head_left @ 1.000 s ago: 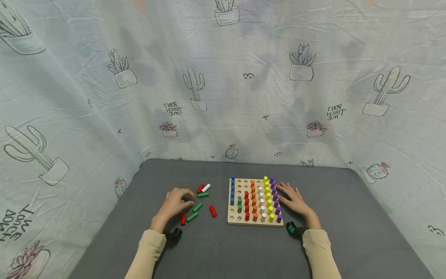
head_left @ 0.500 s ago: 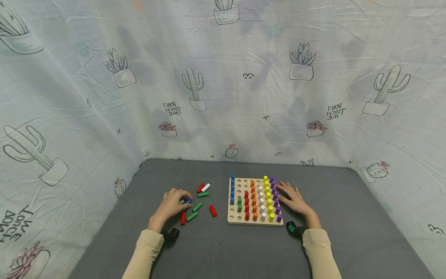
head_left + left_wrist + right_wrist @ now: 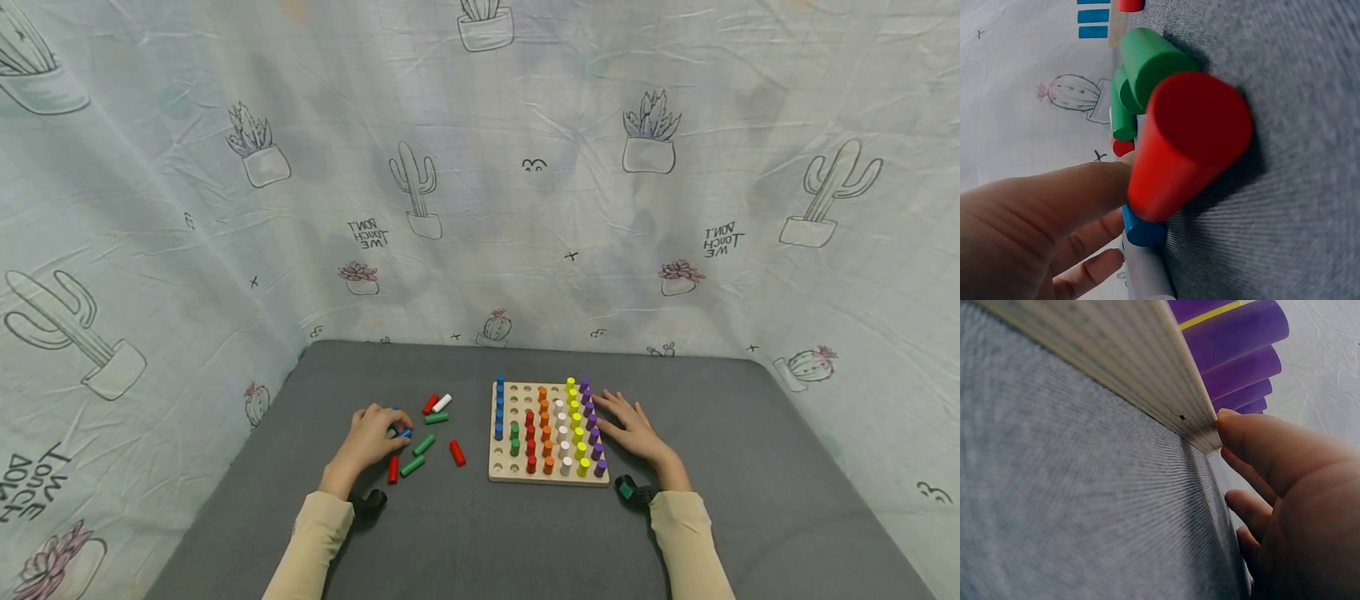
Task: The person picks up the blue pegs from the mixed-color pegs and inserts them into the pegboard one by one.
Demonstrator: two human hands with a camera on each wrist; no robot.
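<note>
Fingers of my left hand are curled, with thumb and forefinger brought together on a blue peg low over the grey tablecloth. I judge it is pinched this way to pick one peg out from close neighbours. Another bit of blue shows past the knuckles; I cannot tell whether it is a second peg.

My right hand has its fingers spread and grips nothing; its thumb touches the right edge of the wooden pegboard, probably to keep it from sliding. The board lies flat, to the right of the loose pegs.

Lying loose I count three red pegs, three green pegs and one white peg, plus a pale peg by my left fingers.

Upright in the board, seemingly sorted by colour: blue column five, green column two, red column four, orange column six, white column five, yellow column seven, purple column seven.
</note>
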